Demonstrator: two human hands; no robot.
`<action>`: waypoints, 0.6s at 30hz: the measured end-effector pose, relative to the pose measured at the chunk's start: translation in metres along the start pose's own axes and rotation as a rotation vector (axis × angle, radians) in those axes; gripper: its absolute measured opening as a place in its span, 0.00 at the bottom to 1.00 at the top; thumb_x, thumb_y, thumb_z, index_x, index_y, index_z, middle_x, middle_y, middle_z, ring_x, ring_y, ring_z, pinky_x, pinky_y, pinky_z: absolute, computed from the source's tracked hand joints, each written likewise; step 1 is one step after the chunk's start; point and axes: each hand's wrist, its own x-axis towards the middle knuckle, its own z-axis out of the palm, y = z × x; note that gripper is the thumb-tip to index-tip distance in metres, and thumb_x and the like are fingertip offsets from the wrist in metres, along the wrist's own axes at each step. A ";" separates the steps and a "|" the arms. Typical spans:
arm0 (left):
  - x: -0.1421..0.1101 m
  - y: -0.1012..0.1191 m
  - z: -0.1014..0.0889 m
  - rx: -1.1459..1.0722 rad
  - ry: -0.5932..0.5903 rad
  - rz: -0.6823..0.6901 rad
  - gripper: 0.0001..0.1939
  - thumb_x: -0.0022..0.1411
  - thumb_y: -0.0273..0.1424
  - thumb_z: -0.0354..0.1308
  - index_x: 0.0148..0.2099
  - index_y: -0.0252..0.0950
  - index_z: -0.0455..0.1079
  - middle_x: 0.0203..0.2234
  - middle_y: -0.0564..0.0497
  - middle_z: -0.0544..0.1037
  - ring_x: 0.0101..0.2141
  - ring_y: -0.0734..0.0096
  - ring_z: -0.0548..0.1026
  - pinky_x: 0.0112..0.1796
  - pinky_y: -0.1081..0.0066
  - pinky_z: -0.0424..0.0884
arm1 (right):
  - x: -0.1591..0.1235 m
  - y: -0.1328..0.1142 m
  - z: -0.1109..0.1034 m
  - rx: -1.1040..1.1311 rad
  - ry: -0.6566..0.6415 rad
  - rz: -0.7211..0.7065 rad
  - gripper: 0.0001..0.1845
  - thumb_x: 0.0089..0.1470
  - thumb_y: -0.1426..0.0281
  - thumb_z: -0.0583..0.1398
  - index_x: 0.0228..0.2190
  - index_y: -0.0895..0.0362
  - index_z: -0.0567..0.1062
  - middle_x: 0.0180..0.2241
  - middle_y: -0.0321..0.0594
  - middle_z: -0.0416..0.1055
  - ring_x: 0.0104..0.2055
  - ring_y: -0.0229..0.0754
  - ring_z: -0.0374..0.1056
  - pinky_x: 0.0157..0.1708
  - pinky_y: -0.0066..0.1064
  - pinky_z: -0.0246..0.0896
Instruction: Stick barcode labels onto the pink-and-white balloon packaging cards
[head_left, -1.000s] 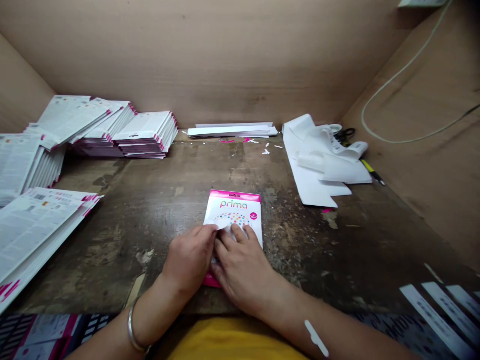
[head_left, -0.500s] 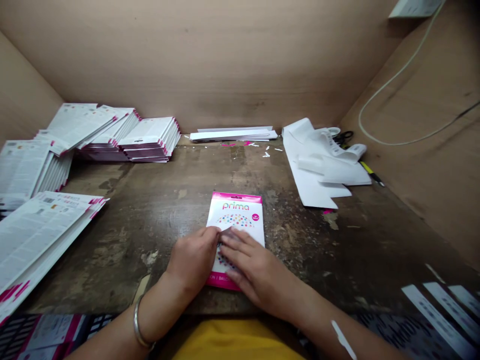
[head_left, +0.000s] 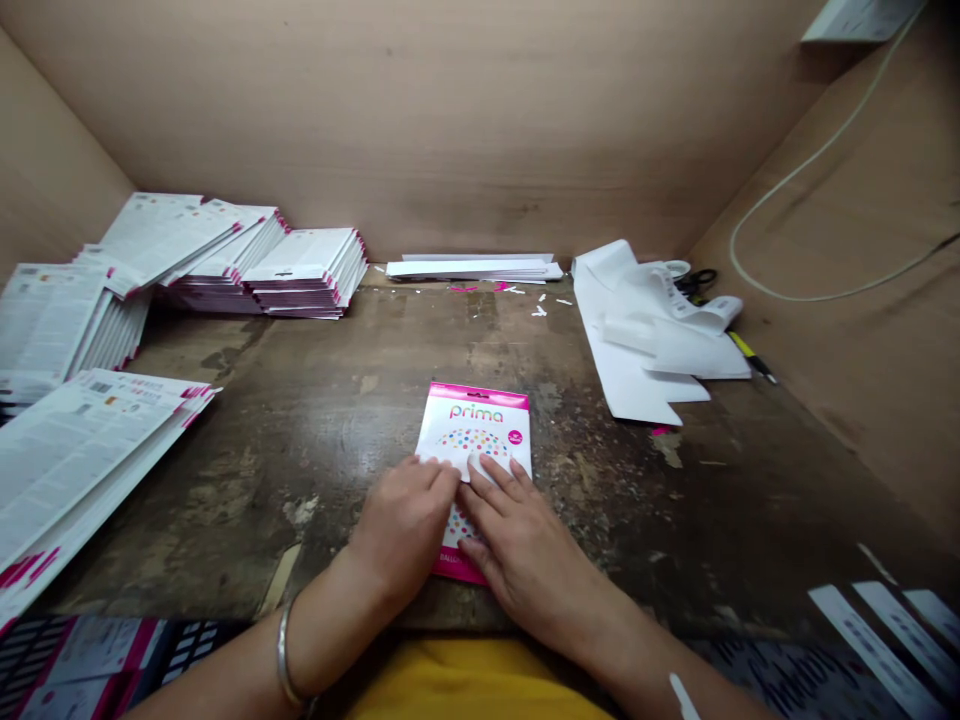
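Note:
A white balloon packet (head_left: 480, 400) with pink bands, the word "prima" and a dotted balloon print lies face up on the table in front of me. My left hand (head_left: 409, 525) rests on its left side, fingers curled closed near the middle; whatever they pinch is hidden. Pressed onto the right half is my right hand (head_left: 517, 540), fingers stretched out and lying flat. A small pale patch shows between the two hands, too small to name. Both hands cover much of the packet's lower half.
Stacks of packets (head_left: 307, 270) stand at the back left, with more packets (head_left: 90, 450) nearer. Paper strips (head_left: 472, 268) lie by the back wall. White sheets (head_left: 637, 360), scissors (head_left: 701, 280) and a yellow-black cutter (head_left: 750, 355) are at the right. Label strips (head_left: 877, 635) hang at the front right.
My left hand has slid right and nearer to my right hand over the packet. The dark patch between the hands now looks pale. The view has shifted slightly.

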 end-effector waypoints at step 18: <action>-0.025 -0.013 0.017 0.045 0.059 0.176 0.19 0.63 0.28 0.45 0.54 0.34 0.66 0.49 0.40 0.73 0.45 0.53 0.74 0.43 0.55 0.72 | -0.057 0.030 -0.033 0.111 0.705 0.214 0.10 0.56 0.69 0.55 0.37 0.56 0.75 0.44 0.44 0.72 0.53 0.45 0.62 0.54 0.38 0.56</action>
